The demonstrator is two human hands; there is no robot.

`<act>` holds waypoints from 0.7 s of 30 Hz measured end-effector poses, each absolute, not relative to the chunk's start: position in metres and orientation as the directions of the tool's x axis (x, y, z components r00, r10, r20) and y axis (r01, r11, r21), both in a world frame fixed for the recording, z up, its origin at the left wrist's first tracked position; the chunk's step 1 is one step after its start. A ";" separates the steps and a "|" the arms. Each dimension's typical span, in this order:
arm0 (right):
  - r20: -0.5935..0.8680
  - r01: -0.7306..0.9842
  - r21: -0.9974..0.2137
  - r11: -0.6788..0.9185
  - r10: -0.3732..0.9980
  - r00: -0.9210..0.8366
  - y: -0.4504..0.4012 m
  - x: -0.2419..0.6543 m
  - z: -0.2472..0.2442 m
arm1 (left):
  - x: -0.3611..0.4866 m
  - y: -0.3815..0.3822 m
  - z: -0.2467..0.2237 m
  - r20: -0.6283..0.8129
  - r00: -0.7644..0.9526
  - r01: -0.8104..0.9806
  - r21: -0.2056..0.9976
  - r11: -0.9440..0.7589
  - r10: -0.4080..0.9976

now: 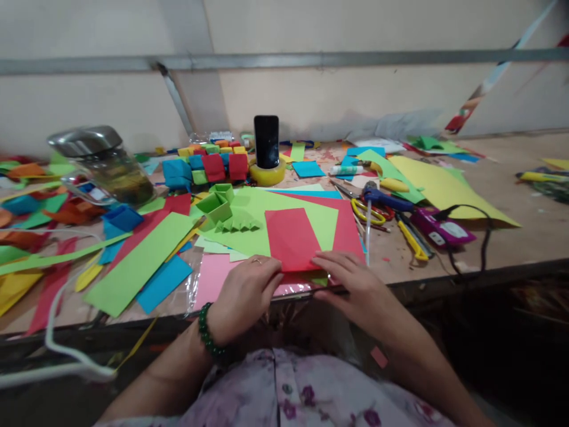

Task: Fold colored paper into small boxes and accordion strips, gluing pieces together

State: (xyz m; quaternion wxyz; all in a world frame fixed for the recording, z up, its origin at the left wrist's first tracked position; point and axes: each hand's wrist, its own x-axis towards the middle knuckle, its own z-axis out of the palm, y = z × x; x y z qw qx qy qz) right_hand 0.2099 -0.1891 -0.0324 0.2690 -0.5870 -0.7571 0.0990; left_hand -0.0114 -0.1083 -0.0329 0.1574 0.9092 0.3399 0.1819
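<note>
A red sheet of paper point(291, 234) lies at the table's front edge, on top of a light green sheet point(249, 207) and other coloured sheets. My left hand point(244, 293), with a green bead bracelet on the wrist, is closed at its lower left corner, thumb and fingers together on the paper's edge. The fingers of my right hand point(355, 287) lie stretched on the lower right corner, its thumb held apart lower down by the table edge. Left of the red sheet stand a folded green paper box point(216, 204) and a zigzag-folded green strip point(237, 226).
A phone point(267, 142) stands in a yellow tape roll point(267, 173) at the back. Scissors point(368, 212), a blue-handled tool point(386, 198), a cutter knife point(412, 237) and a purple device with a cable point(442, 228) lie right. A glass jar point(120, 172) and paper strips are left.
</note>
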 end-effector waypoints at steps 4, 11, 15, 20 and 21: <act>0.218 0.730 -0.670 0.135 0.976 0.020 -0.173 0.209 -0.047 | -0.007 -0.104 -0.033 0.211 0.637 0.639 0.393 -0.661 0.741; 0.176 0.831 -0.557 -0.007 0.976 0.126 -0.162 0.211 -0.037 | 0.003 -0.094 -0.037 0.195 0.552 0.701 0.419 -0.577 0.811; 0.152 0.864 -0.502 -0.038 0.980 0.131 -0.155 0.209 -0.030 | 0.004 -0.091 -0.041 0.234 0.542 0.680 0.443 -0.584 0.807; 0.085 0.839 -0.544 -0.019 0.993 0.078 -0.150 0.215 -0.030 | 0.002 -0.092 -0.043 0.235 0.555 0.667 0.447 -0.596 0.798; 0.067 0.829 -0.559 -0.013 0.996 0.060 -0.149 0.216 -0.030 | 0.002 -0.092 -0.043 0.230 0.555 0.667 0.451 -0.593 0.799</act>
